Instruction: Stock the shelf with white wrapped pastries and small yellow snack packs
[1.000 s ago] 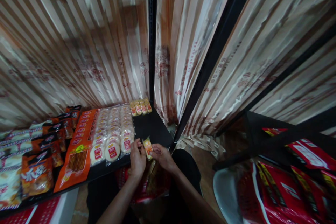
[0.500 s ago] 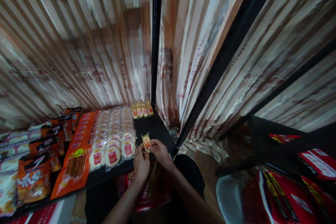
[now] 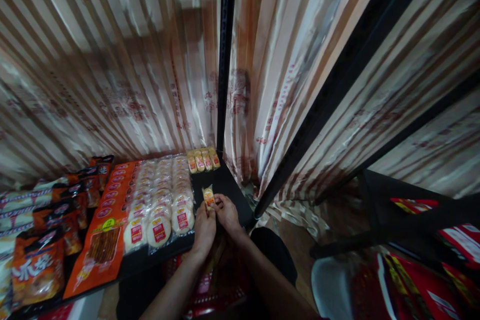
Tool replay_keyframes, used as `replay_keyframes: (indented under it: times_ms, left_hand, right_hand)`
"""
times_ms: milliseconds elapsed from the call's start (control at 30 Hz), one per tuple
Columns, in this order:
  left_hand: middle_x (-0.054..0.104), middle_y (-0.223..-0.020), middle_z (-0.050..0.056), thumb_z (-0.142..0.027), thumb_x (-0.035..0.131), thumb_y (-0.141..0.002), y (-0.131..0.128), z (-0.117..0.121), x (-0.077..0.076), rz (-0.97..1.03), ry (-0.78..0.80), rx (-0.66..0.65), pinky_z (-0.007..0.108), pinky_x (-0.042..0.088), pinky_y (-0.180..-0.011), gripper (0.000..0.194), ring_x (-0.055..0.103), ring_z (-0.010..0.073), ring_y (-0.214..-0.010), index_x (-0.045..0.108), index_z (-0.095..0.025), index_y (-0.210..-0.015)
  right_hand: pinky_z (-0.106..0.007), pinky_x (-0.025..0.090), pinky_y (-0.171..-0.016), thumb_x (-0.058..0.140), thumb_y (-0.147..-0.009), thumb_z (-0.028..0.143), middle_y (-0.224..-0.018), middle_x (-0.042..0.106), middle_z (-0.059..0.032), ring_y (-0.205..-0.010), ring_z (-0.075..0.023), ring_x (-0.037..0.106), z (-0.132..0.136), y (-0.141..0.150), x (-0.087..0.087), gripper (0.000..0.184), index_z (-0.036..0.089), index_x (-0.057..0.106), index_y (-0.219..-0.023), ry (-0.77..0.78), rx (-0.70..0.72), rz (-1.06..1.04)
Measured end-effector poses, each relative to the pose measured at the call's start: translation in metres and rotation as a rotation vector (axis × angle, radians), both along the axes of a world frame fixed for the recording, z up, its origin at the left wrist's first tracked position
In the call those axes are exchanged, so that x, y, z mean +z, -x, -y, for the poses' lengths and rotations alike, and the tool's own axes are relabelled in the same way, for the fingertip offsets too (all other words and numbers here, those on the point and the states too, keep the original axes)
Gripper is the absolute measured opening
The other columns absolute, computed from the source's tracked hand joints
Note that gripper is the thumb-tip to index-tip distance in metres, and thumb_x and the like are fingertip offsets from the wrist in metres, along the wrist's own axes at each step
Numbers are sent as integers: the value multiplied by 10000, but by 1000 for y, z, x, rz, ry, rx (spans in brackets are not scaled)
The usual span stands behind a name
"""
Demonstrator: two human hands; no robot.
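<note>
A small yellow wrapped snack packet (image 3: 208,195) with an orange-red label is held upright between both hands over the shelf's front edge. My left hand (image 3: 205,227) pinches its lower left side, and my right hand (image 3: 226,214) grips its right side. Beyond them, several matching yellow packets (image 3: 203,160) stand in a row at the shelf's back corner. Just left of my hands lie rows of round white cakes (image 3: 159,231) in clear wrappers with red labels.
The black shelf (image 3: 221,182) ends at a dark upright post (image 3: 226,60). Orange flat packs (image 3: 98,247) and orange snack bags (image 3: 39,270) fill the left. A red basket (image 3: 210,295) sits below my hands. Pale stool (image 3: 330,285) and red packages (image 3: 420,285) are at right.
The view has shifted slightly, so the shelf goods at left appear further left and the right-hand things further right. Both hands still hold the yellow packet in nearly the same place.
</note>
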State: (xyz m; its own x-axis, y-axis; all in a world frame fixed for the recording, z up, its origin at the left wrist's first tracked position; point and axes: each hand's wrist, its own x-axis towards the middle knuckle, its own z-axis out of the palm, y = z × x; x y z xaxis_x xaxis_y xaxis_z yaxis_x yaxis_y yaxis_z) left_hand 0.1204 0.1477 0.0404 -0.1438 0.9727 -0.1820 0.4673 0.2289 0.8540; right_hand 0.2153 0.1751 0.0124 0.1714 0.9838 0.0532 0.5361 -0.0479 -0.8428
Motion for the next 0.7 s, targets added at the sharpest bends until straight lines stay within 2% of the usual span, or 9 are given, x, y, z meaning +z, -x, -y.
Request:
replay_keyframes:
  times_ms: [233,400,700]
  left_hand:
    - [611,-1161,112,-265,387,-814,-3,-17,3,107,-47,47,307,387,-947,367,546,192,-1093,548,-142,-1120]
    - [584,-1191,148,-293,414,-818,-7,-28,3,86,-32,146,307,387,-950,372,531,204,-1119,548,-114,-1116]
    - [613,-1138,106,-224,401,-808,-7,-53,-6,101,-139,140,295,386,-973,324,530,182,-1114,579,-151,-1070]
  right_hand:
    - [-245,472,-678,565,-706,179,-846,630,-13,-675,-125,573,-17,8,-1,182,219,622,-875,22,-30,-25]
    - [-250,474,-682,567,-713,194,-859,631,-15,-683,-123,575,-34,12,-1,147,216,606,-853,30,-23,-57]
    - [-228,458,-674,569,-723,181,-882,623,-21,-702,-117,584,-68,21,-4,176,196,600,-895,76,10,-57]
